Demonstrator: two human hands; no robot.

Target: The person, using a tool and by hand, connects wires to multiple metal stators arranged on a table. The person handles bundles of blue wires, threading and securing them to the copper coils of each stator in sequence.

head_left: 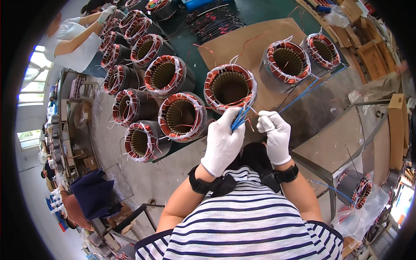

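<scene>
Both my hands wear white knit gloves, in front of a motor stator (230,86) with red-brown windings laced in white cord. My left hand (224,141) is closed round a bundle of blue wires (239,119) at the stator's near rim. To its right, my right hand (274,132) is pinched, thumb against fingers, at the end of a thin reddish lead (255,112) coming from the stator. The fingertips partly cover that lead. A short gap separates the two hands.
Several more stators stand in rows on the left, one of them (182,116) close by. Two others (289,61) stand at the right on brown cardboard (229,45). Dark wires (214,21) lie at the back. A co-worker's gloved hand (106,15) is at the far left. A metal frame (314,162) stands at right.
</scene>
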